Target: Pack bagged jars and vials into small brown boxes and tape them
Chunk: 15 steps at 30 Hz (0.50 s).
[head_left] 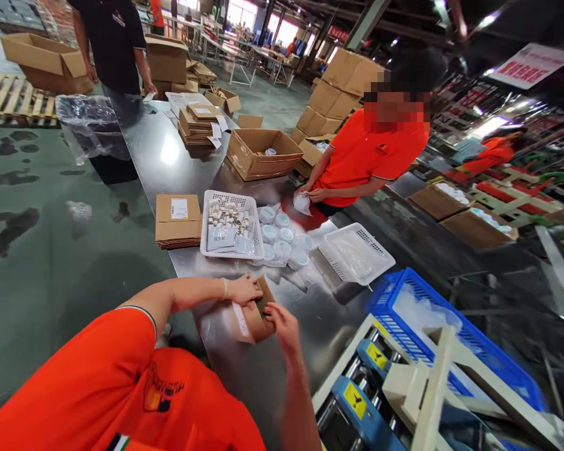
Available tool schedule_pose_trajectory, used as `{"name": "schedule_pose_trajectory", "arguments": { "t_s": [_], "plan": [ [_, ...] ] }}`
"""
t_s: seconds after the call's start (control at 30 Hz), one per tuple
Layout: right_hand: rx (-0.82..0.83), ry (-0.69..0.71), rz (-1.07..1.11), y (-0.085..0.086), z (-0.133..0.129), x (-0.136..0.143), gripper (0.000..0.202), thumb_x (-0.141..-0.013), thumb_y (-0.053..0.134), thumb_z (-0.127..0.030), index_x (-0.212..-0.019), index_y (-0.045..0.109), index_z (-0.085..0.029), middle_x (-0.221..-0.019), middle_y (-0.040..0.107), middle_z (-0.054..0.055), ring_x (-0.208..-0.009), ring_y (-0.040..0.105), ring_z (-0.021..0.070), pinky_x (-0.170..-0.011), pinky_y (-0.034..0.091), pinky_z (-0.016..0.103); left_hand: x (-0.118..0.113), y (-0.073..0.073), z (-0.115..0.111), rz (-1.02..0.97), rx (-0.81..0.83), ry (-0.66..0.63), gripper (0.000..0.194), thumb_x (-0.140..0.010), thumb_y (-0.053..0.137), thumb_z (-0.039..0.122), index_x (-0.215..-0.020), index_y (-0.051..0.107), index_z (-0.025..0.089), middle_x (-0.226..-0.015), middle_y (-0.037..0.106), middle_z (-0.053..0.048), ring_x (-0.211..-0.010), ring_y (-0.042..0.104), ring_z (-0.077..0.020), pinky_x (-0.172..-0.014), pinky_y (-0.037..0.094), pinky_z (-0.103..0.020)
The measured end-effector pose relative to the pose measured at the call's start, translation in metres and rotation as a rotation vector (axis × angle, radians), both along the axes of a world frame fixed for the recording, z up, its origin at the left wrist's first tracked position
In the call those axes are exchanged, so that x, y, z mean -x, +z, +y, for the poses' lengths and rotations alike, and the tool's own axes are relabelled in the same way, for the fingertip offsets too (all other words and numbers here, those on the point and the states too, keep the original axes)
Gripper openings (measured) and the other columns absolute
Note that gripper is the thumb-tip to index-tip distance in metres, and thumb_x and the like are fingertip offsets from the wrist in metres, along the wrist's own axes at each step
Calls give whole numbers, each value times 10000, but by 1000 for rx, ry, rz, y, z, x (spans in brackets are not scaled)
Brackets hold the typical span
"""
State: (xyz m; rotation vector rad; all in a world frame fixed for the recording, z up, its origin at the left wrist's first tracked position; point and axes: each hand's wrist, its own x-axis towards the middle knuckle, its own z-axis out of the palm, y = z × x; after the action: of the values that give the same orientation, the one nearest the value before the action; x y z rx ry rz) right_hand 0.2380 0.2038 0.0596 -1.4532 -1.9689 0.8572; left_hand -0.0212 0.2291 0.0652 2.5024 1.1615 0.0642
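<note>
A small brown cardboard box (252, 324) with a white label stands at the near edge of the metal table, its top partly open. My left hand (245, 290) grips its far left side, fingers bent over the rim. On the right side, my right hand (282, 321) pinches a flap or edge of the same box. What lies inside is too dark to make out. Just beyond are a white basket (207, 245) of small gold-and-white fittings and bagged round pale-blue-topped items (282, 237). Flat folded cartons (172, 227) are stacked to the left.
Across the metal table (145, 160) a co-worker in orange (380, 144) handles a clear bag. Another white basket (380, 250) sits right, near a blue crate (489, 357) and a roller conveyor (357, 382). An open carton (263, 166) and a lined bin (94, 131) are further off.
</note>
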Motion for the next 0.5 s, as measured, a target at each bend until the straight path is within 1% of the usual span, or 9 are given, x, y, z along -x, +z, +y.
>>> {"name": "schedule_pose_trajectory", "arguments": {
  "t_s": [0.07,0.1,0.13,0.2,0.23,0.3,0.4,0.47,0.5],
  "plan": [
    [-137,-196,-111,8,7,-8,546,-1055,562,-584,-1310,890,-230,-1311,892,237,-1213,890,475,-1089,748,675,-4,-8,-7,-37,-47,184,533,-1005,969,438,-1414,811,135,-1541,776,-272,-1459,690,-459,-1250,575,-620],
    [-178,-242,-218,7,8,-5,570,-1051,629,-581,-1407,868,-204,-1441,858,275,-1367,846,516,-1165,713,702,-5,-12,-10,-56,-51,301,657,-976,1014,474,-1482,778,129,-1594,735,-284,-1488,673,-474,-1254,576,-633],
    [-170,-241,-342,3,5,3,627,-1008,748,-578,-1482,841,-177,-1541,815,310,-1474,792,557,-1210,682,725,-6,-16,-13,-81,-35,416,764,-942,1055,506,-1535,751,132,-1622,707,-282,-1502,667,-483,-1251,583,-638],
    [-61,-174,-564,-12,-9,31,863,-861,977,-557,-1600,787,-154,-1656,744,360,-1537,729,636,-1219,646,788,-5,-21,-16,-140,29,584,927,-892,1107,528,-1631,700,145,-1659,672,-266,-1521,660,-490,-1233,600,-631],
    [-15,-147,-640,-19,-19,47,961,-817,1035,-549,-1653,762,-163,-1696,715,374,-1537,718,660,-1219,625,822,-5,-23,-17,-163,59,620,975,-896,1106,530,-1681,668,152,-1678,657,-258,-1529,654,-484,-1221,609,-614],
    [6,-143,-708,-30,-37,73,1015,-841,1045,-526,-1743,717,-193,-1789,641,380,-1572,682,664,-1270,559,867,-1,-26,-19,-248,97,626,996,-945,1070,539,-1744,616,152,-1696,641,-250,-1540,640,-458,-1215,615,-583],
    [28,-207,-590,-32,-46,80,1003,-906,986,-464,-1814,663,-185,-1865,568,358,-1642,624,615,-1373,479,837,9,-34,-31,-484,108,664,969,-1068,947,560,-1806,510,110,-1728,602,-272,-1599,585,-421,-1321,559,-599],
    [101,-307,-321,-33,-45,75,1029,-908,959,-477,-1835,621,-184,-1833,616,309,-1644,642,547,-1386,521,765,27,-42,-46,-586,147,760,1045,-1123,872,585,-1879,359,78,-1776,546,-307,-1652,540,-430,-1390,492,-654],
    [138,-357,-127,-35,-44,75,1001,-925,937,-499,-1824,619,-193,-1786,670,275,-1619,677,507,-1360,570,730,40,-46,-54,-618,202,820,1119,-1100,897,619,-1908,317,107,-1774,558,-295,-1648,553,-430,-1392,487,-664]
  ]
}}
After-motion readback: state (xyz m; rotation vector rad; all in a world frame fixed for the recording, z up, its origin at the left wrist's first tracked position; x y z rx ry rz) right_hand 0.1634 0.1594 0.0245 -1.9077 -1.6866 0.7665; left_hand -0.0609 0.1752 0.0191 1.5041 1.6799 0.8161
